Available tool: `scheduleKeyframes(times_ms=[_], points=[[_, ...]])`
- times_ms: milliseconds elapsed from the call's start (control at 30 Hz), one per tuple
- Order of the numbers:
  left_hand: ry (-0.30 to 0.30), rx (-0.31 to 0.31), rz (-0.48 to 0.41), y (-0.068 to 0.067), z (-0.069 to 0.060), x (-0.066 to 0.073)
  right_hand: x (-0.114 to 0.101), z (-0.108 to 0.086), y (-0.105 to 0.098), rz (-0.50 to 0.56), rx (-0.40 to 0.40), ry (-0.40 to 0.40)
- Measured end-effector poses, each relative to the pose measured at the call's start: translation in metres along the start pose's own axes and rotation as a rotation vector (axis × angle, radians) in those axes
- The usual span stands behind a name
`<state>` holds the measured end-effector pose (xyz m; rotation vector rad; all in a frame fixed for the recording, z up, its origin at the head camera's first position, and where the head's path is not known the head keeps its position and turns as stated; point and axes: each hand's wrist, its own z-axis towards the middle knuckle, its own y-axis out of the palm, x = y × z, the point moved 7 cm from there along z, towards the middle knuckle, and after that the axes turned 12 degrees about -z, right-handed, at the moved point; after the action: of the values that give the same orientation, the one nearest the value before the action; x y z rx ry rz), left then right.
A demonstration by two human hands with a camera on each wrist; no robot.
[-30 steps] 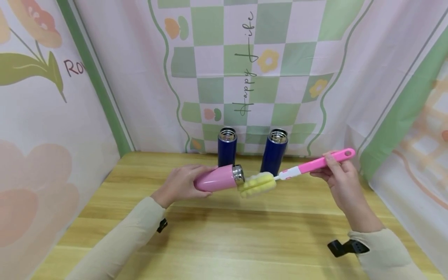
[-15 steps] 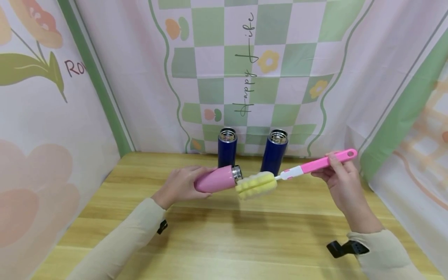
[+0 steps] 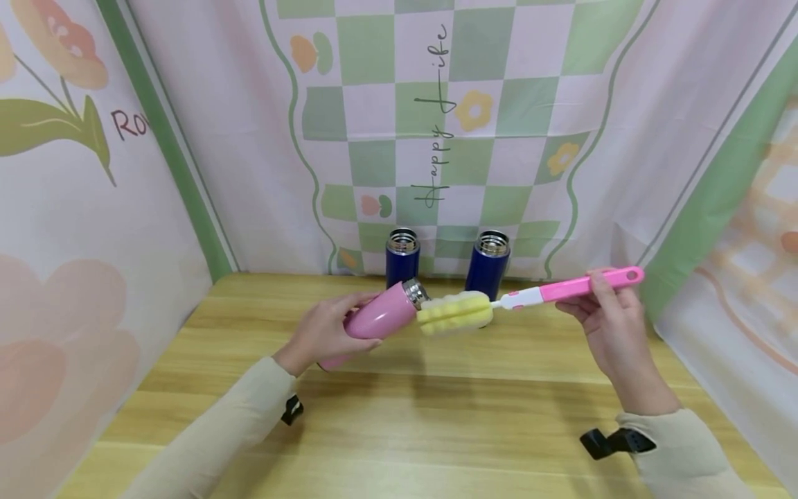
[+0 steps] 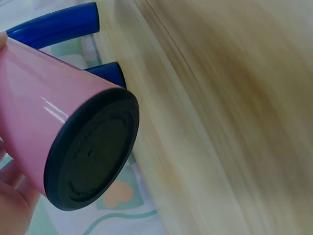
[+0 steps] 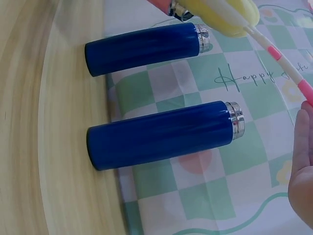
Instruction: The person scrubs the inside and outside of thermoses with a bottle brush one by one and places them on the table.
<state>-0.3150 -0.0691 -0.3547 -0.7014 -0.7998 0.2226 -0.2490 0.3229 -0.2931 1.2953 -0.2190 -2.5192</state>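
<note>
Head view: L hand [image 3: 327,329] holds pink bottle [image 3: 382,313] round its mid-body, thumb along the near side. Bottle's tilted: steel neck up & right, beyond the fingers; base down-left, past the palm. R hand [image 3: 607,319] pinches pink handle of a sponge brush [image 3: 522,298] nr its end; holed tip sticks out past the fingers, yellow sponge head well out from the grip, right by the bottle neck. Can't tell if they touch. Behind, a blue bottle [image 3: 402,267] & another blue bottle [image 3: 486,269] stand upright on wood table [image 3: 436,436].

L wrist view: pink bottle's black base faces cam; bits of L hand at left edge.

R wrist view: sponge beside steel neck up top; handle runs down to R hand, partly cut off.
</note>
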Motion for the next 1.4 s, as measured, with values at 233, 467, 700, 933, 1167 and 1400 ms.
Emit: scheduleKeyframes(times_ms=[233,467,700,933,1167,1400], points=[[-0.191,0.027,-0.223,0.004,-0.003,-0.010,-0.003,-0.001,0.005,0.013,0.027,-0.030],[-0.355,0.090,-0.477,0.010,-0.006,-0.019,-0.006,0.000,0.016,0.005,0.057,-0.075],[-0.422,0.132,-0.646,0.018,-0.009,-0.022,-0.003,-0.001,0.024,-0.017,0.094,-0.062],[-0.418,0.153,-0.725,0.022,-0.011,-0.016,0.004,-0.002,0.033,-0.044,0.071,-0.017],[-0.433,0.177,-0.737,0.021,-0.013,-0.017,0.009,-0.001,0.042,0.023,-0.009,-0.031],[-0.502,0.167,-0.766,0.020,-0.017,-0.024,0.012,-0.002,0.045,-0.025,-0.035,-0.012]])
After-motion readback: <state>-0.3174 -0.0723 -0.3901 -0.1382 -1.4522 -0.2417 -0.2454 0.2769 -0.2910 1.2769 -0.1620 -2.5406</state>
